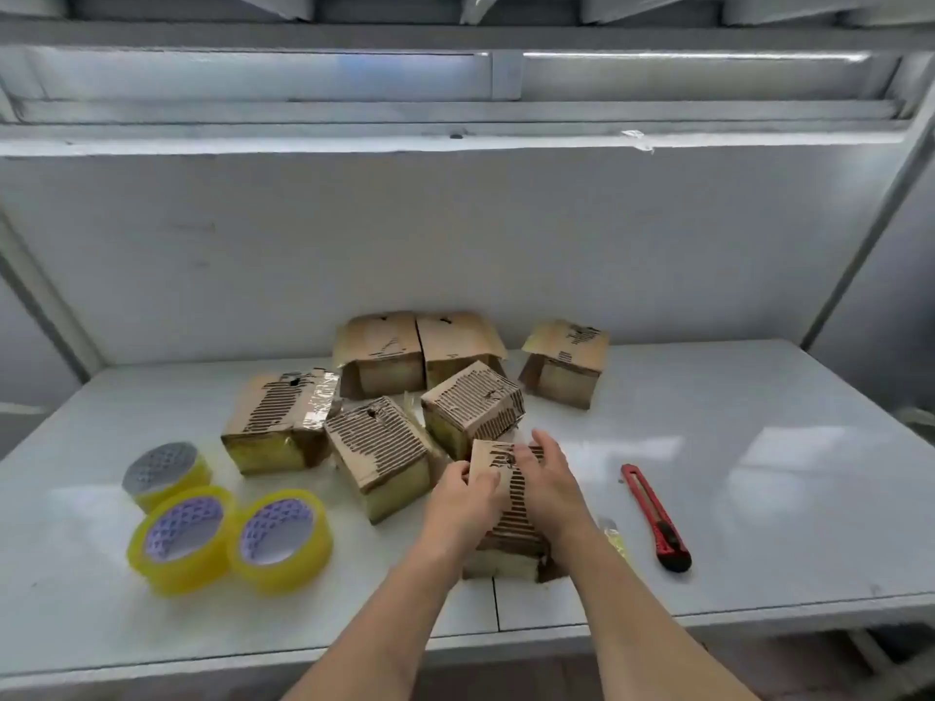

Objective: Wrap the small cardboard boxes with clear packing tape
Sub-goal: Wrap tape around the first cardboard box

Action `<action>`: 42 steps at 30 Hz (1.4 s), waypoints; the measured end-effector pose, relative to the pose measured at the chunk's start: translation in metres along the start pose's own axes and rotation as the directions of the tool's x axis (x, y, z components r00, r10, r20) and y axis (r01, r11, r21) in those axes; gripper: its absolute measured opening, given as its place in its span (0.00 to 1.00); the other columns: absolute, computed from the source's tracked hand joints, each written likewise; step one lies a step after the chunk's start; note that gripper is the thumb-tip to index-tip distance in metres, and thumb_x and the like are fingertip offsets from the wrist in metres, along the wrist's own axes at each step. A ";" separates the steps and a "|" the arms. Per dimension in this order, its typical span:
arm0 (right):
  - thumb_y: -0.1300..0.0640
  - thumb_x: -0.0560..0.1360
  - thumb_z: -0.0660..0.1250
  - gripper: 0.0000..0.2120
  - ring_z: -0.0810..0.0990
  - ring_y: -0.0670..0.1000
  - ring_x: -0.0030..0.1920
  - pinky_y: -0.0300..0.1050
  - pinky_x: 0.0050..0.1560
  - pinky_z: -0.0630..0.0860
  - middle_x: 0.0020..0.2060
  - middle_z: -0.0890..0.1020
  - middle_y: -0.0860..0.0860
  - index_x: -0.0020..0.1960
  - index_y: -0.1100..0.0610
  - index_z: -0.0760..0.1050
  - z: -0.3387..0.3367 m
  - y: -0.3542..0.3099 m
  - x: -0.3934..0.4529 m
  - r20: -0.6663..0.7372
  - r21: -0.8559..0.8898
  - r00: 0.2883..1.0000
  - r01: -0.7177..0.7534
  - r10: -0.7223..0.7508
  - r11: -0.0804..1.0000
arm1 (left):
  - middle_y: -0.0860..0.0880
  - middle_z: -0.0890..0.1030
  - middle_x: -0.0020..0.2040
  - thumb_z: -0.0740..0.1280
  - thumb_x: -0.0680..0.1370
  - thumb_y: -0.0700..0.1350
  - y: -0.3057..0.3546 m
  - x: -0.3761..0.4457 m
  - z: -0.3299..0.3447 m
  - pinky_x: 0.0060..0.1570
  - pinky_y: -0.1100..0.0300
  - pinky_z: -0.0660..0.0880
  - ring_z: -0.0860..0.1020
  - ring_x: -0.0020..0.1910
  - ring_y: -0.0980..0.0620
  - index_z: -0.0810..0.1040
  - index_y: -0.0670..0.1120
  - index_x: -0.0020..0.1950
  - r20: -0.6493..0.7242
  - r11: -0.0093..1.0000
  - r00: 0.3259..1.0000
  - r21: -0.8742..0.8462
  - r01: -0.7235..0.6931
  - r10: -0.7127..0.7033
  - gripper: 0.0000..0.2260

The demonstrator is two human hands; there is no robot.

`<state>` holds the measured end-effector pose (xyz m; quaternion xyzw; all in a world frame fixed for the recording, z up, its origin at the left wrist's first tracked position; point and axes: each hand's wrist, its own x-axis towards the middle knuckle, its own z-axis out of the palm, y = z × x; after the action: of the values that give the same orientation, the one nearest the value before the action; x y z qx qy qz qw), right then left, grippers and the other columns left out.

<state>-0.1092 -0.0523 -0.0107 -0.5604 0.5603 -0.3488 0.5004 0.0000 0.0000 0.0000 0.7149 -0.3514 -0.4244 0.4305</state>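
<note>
I am looking down at a white table set against a pale wall, with a white shelf overhead. Nearest me on it sits the small cardboard box I am working on, its torn top showing dark ribbed stripes, close to the front edge and a little right of the middle. My left hand holds the box's left upper edge, fingers curled over the flap; my right hand lies over the top right of the box, fingers bent round its far corner, so both hands grip it. Just behind the box, almost touching it, a tilted box stands on one edge, and to its left a second torn box lies beside my left hand. Further left is a box with a strip of clear tape across its top. At the back, near the wall, two boxes stand side by side and touching, and a lone box stands apart on the right. On the left of the table three rolls of yellowish clear tape cluster together, two lying in front and touching, one behind them. On the right, well apart from the box, lies a red utility knife, and between it and my right forearm a small crumpled scrap of tape.
</note>
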 end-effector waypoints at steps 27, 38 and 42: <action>0.47 0.81 0.67 0.12 0.84 0.61 0.51 0.63 0.54 0.81 0.50 0.83 0.60 0.54 0.57 0.73 0.010 0.010 -0.006 0.097 0.164 0.984 -0.165 0.150 0.973 | 0.49 0.83 0.55 0.63 0.60 0.74 -0.026 0.031 -0.008 0.56 0.48 0.80 0.82 0.52 0.48 0.77 0.52 0.63 0.132 0.997 0.989 0.053 0.064 -0.070 0.39; 0.47 0.84 0.61 0.11 0.85 0.56 0.52 0.55 0.51 0.84 0.55 0.82 0.56 0.62 0.51 0.71 0.005 0.014 -0.015 0.150 0.265 0.977 -0.189 0.153 0.946 | 0.44 0.86 0.51 0.67 0.78 0.59 -0.036 0.025 -0.013 0.49 0.48 0.84 0.86 0.48 0.45 0.76 0.47 0.63 0.204 0.969 0.971 -0.185 0.165 -0.127 0.20; 0.50 0.84 0.60 0.11 0.85 0.54 0.52 0.51 0.49 0.84 0.56 0.82 0.55 0.66 0.49 0.70 0.008 0.024 -0.017 0.156 0.162 0.984 -0.114 0.088 0.980 | 0.43 0.86 0.51 0.64 0.82 0.54 -0.043 0.026 -0.010 0.40 0.56 0.82 0.86 0.48 0.46 0.77 0.45 0.62 0.174 0.966 0.980 -0.223 0.131 -0.093 0.15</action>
<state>-0.1100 -0.0307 -0.0323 -0.5105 0.5176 -0.3269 0.6038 0.0248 -0.0031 -0.0443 0.6412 -0.2919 -0.5433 0.4565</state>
